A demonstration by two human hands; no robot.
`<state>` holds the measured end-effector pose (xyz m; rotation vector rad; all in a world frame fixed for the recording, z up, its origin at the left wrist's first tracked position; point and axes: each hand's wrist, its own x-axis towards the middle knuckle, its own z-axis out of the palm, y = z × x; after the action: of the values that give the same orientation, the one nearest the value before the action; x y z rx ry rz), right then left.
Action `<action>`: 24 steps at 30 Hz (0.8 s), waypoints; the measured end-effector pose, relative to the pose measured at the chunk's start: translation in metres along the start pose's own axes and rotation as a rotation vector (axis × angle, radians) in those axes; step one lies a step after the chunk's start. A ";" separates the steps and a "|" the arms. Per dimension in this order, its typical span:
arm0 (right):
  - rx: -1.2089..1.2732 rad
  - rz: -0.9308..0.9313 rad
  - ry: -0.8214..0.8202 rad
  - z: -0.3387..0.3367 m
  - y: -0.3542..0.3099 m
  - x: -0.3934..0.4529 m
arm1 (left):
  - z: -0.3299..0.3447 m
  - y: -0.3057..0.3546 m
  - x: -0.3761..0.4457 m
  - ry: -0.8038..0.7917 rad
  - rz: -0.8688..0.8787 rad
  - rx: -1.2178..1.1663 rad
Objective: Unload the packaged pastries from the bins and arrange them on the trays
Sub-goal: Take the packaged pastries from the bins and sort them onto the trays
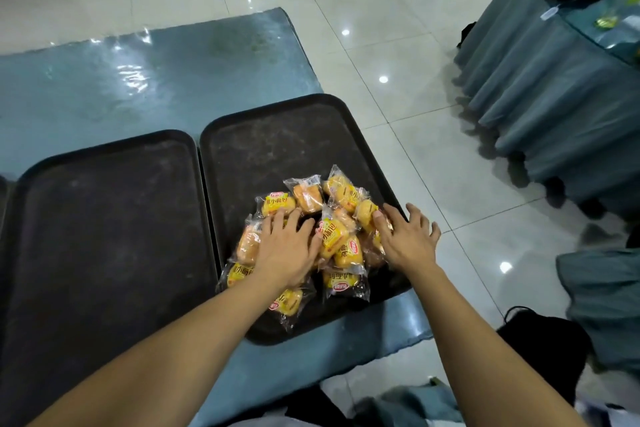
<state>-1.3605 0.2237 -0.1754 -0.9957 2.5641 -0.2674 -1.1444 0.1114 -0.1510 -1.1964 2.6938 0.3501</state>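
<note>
Two dark trays lie side by side on a blue-covered table. The left tray holds nothing. On the near half of the right tray sits a heap of several packaged pastries in clear and yellow wrappers. My left hand rests flat on the heap's left side, fingers spread. My right hand lies on the heap's right side, fingers spread, thumb touching a wrapper. Neither hand closes around a packet. No bins are in view.
The table has a glossy plastic cover and ends just right of the right tray. Beyond it is a tiled floor. A round table with a grey-blue skirt stands at the right. A black bag lies on the floor near my right forearm.
</note>
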 end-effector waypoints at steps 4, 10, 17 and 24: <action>0.084 -0.003 0.095 -0.010 0.006 -0.004 | -0.009 -0.005 -0.009 0.070 0.043 -0.075; 0.170 -0.190 0.173 -0.016 -0.025 -0.018 | -0.014 -0.030 -0.042 0.099 0.057 -0.173; 0.166 -0.545 0.066 0.005 -0.119 -0.048 | -0.031 -0.075 -0.095 0.242 -0.104 -0.159; 0.183 -0.843 0.049 0.034 -0.221 -0.090 | -0.048 -0.145 -0.161 0.396 -0.329 -0.174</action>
<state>-1.1505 0.1218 -0.1143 -1.9479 1.9604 -0.7280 -0.9325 0.1176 -0.0852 -1.9059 2.7464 0.3324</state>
